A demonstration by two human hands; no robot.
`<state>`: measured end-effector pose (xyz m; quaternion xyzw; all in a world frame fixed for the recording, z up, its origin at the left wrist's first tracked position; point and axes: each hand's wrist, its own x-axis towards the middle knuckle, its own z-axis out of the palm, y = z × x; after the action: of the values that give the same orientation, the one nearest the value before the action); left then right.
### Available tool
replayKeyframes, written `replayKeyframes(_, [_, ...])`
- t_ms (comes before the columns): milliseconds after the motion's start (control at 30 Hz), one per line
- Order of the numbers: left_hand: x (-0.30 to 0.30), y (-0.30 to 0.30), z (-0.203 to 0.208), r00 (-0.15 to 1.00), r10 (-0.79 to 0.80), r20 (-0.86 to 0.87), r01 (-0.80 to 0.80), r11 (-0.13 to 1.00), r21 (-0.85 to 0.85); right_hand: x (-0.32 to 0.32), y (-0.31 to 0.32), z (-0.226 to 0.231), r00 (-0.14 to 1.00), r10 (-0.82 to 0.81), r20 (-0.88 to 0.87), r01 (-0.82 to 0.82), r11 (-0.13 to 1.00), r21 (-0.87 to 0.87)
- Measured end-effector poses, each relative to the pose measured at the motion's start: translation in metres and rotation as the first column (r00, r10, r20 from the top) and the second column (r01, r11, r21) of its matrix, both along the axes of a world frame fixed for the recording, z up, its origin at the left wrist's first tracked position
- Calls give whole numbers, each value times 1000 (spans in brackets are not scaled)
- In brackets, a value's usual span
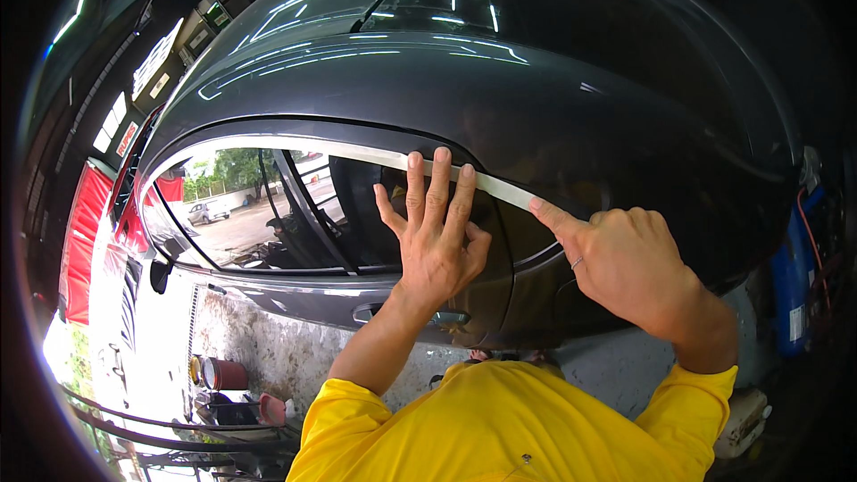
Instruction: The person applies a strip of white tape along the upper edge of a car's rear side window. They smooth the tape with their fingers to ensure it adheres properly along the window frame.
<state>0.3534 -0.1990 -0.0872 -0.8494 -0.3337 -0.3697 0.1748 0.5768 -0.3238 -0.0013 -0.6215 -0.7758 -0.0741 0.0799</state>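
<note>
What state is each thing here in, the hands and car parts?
Left hand: spread, fingers on the pale strip.
Right hand: index finger extended onto the strip, other fingers curled.
Pale strip: lying along the side window's upper edge.
Side window: appears closed.
Car door: looks shut.
Side mirror: sticking out.

Your left grip point(435, 245) covers a stretch of the pale strip point(505, 191), and you cannot see the curled fingertips of your right grip point(632, 257). Your yellow shirt point(509, 424) runs off the lower edge and hides your legs. The upper edge cuts off the car point(303, 85); the vehicle point(209, 211) in its window glass point(241, 230) is too small to make out.
</note>
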Motion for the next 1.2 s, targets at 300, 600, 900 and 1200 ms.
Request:
replayKeyframes(300, [2, 2, 4, 999, -34, -2, 34, 999, 6, -1, 1, -6, 999, -10, -31, 11, 998, 54])
replayKeyframes(600, [1, -1, 3, 999, 3, -54, -3, 1000, 3, -3, 12, 5, 998, -66, 14, 67, 995, -75])
replayKeyframes(900, [2, 0, -3, 999, -39, -18, 39, 999, -19, -3, 14, 0, 993, -70, -94, 63, 995, -74])
replayKeyframes(1200, [15, -16, -6, 977, 13, -212, -15, 1000, -7, -5, 13, -3, 995, -81, -63, 77, 995, -64])
